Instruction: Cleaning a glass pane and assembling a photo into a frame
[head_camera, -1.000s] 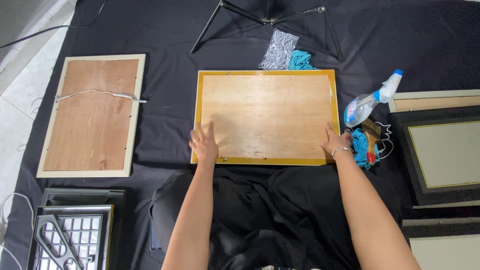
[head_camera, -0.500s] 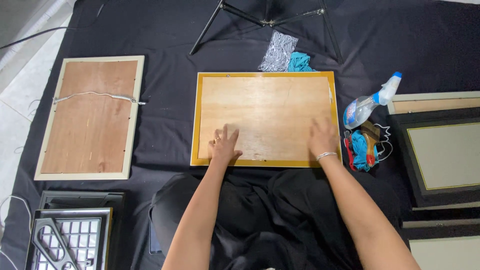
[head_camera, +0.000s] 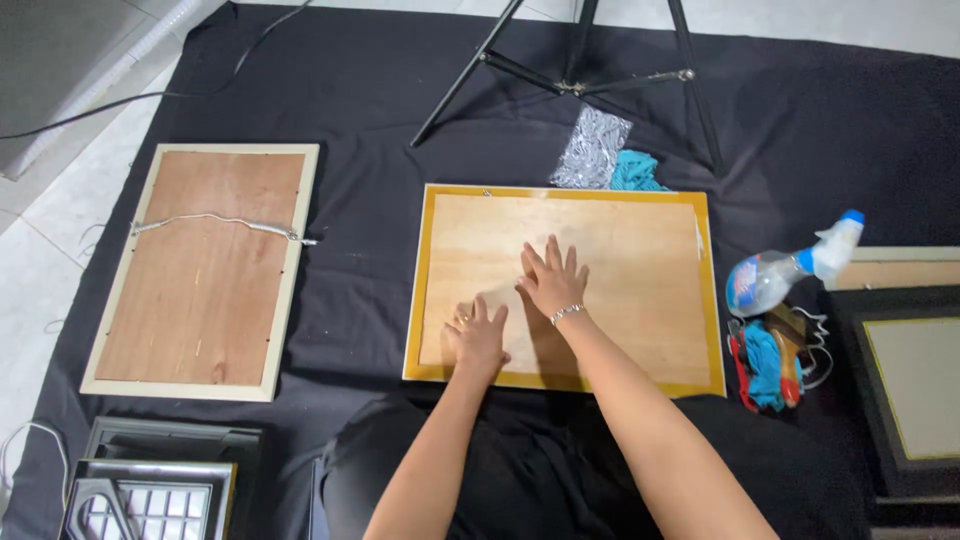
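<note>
Yellow-edged picture frame (head_camera: 640, 210) lies face down on the black cloth (head_camera: 370, 110) in front of me, its plywood back up. Both my hands rest flat on that back, fingers spread, gripping nothing — my left hand (head_camera: 477, 335) near the lower left part, my right hand (head_camera: 553, 280) just beside it, closer to the middle. A spray bottle (head_camera: 785, 272) lies off the frame's right edge, and a second frame (head_camera: 205, 270) sits well apart to my left.

Front of the yellow-edged frame (head_camera: 690, 290) face down and unseen, dark frame (head_camera: 905, 400) cut by the right edge, tripod (head_camera: 575, 80) cropped at the top, grid tray (head_camera: 150, 500) cut off below, contents of the silvery bag (head_camera: 592, 148) too small to tell.
</note>
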